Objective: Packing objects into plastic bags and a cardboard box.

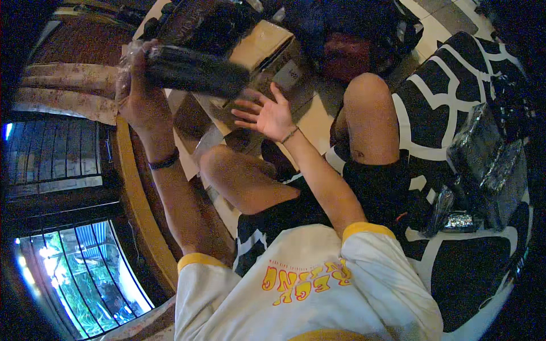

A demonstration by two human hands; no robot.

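L hand (pixel 138 96) is clamped round the near end of a long dark item in a clear plastic sleeve (pixel 193 71), held up at far left, above the open cardboard box (pixel 267 48). R hand (pixel 267 116) is free, palm up, fingers spread, just under the item's right end, not touching. Looks like mid-handling: item lifted, 2nd hand coming in for support. Next, you'd prob. need R hand to close under the loose end. More wrapped dark packs (pixel 489 165) lie on the patterned mat (pixel 432 108) at right.
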